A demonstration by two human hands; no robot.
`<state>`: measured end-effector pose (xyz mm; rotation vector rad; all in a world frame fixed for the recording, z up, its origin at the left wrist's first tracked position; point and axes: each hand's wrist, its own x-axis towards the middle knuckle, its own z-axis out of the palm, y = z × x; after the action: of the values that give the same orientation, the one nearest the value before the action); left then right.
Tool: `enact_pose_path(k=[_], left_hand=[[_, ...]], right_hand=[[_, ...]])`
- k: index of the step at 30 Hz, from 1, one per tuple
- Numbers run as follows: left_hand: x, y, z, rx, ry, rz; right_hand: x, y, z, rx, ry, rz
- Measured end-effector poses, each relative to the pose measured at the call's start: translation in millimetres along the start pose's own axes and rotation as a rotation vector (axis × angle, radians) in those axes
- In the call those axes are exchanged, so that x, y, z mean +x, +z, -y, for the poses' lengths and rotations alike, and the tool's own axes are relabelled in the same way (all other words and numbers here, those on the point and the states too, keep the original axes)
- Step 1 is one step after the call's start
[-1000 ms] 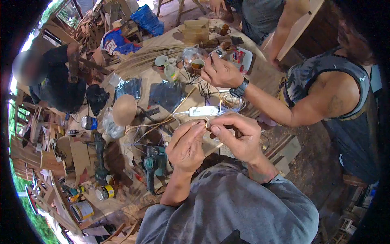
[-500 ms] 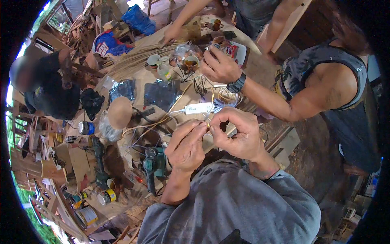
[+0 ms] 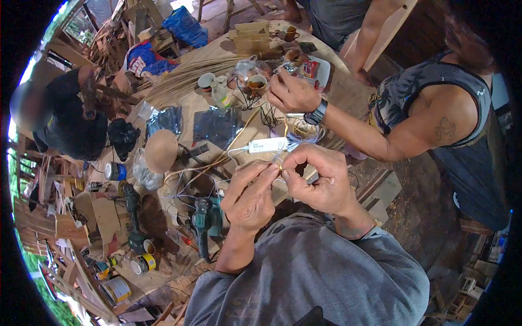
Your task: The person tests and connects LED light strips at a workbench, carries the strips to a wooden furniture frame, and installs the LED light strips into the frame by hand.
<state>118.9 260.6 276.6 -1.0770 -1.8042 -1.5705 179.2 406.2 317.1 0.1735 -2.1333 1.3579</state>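
Note:
My left hand [image 3: 249, 196] and my right hand [image 3: 319, 179] meet fingertip to fingertip close in front of my chest, both closed in a pinch. Between them shows a thin wire [image 3: 280, 167] with a small yellowish end. Just beyond my fingers lies a white rectangular power adapter box [image 3: 267, 145] with printed labels and cables at its ends. A bundle of pale wires [image 3: 304, 133] sits to the right of it. Brown and pale cables [image 3: 206, 165] run off to the left.
A co-worker's hand with a watch [image 3: 296, 93] hovers over the table by a cup [image 3: 256, 84]. Farther back are a glass bottle [image 3: 221, 95], thin sticks [image 3: 185, 76] and a cardboard box [image 3: 251, 39]. Green power tools [image 3: 201, 223] and cans [image 3: 142, 263] lie left.
The hand of the person across the table has drawn back from the sticks, uncovering the cardboard box. The watch-wearing hand has shifted slightly. My hands stay nearly still, still pinching the wire.

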Motion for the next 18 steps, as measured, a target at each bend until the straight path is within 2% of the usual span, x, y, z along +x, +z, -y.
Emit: enact_pose_path(k=[7,18], left_hand=[[2.6,-1.8,0.5,0.076,0.068,0.029],[1.6,0.5,-0.8,0.010,0.039,0.018]], right_hand=[[2.5,-0.4,0.4,-0.014,0.034,0.024],[5.2,-3.6,-0.5,0.014,0.051,0.049]])
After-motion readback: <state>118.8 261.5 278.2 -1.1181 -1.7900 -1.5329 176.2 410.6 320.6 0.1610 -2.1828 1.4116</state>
